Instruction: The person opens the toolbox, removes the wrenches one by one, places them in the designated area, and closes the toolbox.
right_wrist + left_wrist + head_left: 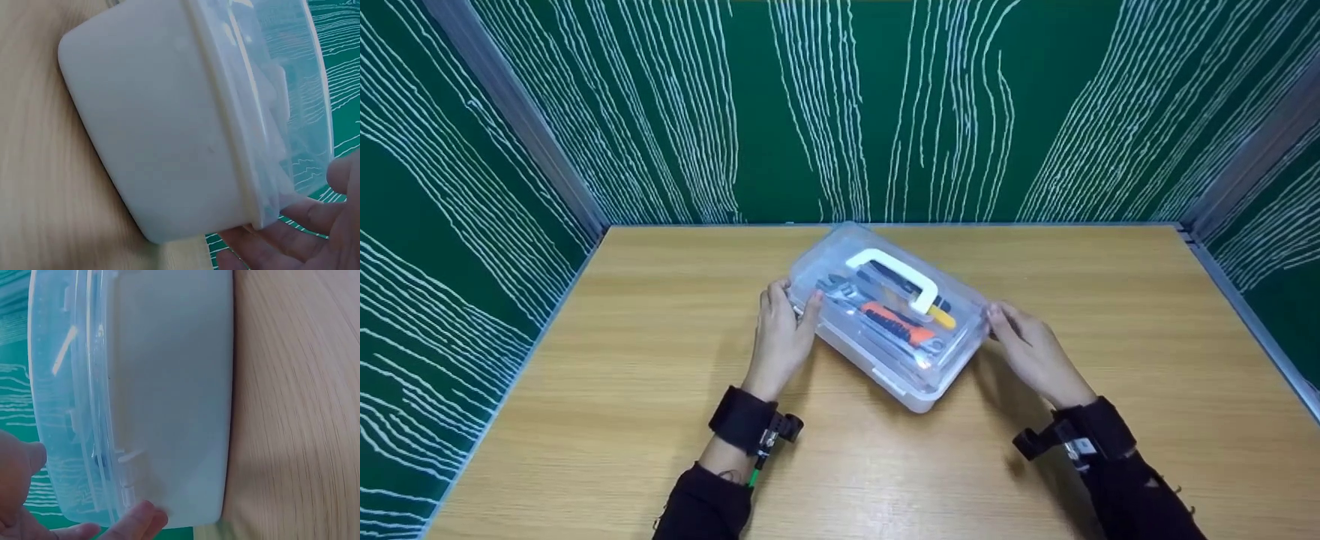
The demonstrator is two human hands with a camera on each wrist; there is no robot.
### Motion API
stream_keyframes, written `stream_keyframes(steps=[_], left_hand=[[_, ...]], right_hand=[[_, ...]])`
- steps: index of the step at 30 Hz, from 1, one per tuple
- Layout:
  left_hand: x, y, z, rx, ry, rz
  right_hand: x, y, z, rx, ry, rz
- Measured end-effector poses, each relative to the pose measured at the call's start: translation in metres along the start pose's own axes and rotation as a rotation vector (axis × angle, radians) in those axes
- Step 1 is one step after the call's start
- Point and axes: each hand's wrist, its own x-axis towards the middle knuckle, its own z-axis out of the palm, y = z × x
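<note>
Box (859,358) toward back of surface (622,375), set askew, lid on. Left hand (781,339) grips left corner, right hand (1035,354) right; thumbs at lid, fingers lower. Opposed corner hold likely keeps box level. Handle (896,267) ungrasped; tools (896,322) show through lid.

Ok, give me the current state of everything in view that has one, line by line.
Toolbox: upright, set diagonally
Clear lid: on, looks closed
White handle: looks folded down
Front latches: cannot tell if fastened
Orange-handled tool: lying inside, under the lid
Left hand: grips the left end
Right hand: grips the right end
</note>
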Motion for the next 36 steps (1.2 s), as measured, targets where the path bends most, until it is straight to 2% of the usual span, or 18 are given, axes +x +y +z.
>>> stream_keyframes(steps=[6,12,17,22,27,31,36], left_hand=[[-0.002,0.0,-0.004,0.028,-0.017,0.018],[-0.002,0.003,-0.003,0.011,-0.068,0.055],[-0.003,0.002,-0.005,-0.011,-0.069,0.093],[-0.003,0.004,-0.006,-0.006,-0.076,0.121],[-0.002,0.006,-0.007,0.007,-0.121,0.099],[-0.003,0.008,-0.007,-0.027,-0.179,0.074],[-0.005,0.008,-0.006,-0.075,-0.222,0.077]], right_hand=[[-0.015,-0.009,-0.007,-0.076,-0.092,0.002],[-0.027,-0.015,-0.014,-0.101,-0.185,-0.086],[-0.032,-0.02,-0.014,-0.066,-0.255,-0.153],[-0.039,-0.028,-0.012,-0.095,-0.281,-0.205],[-0.045,-0.038,-0.01,-0.118,-0.335,-0.215],[-0.048,-0.044,-0.007,-0.106,-0.389,-0.223],[-0.05,-0.05,-0.002,-0.086,-0.426,-0.2]])
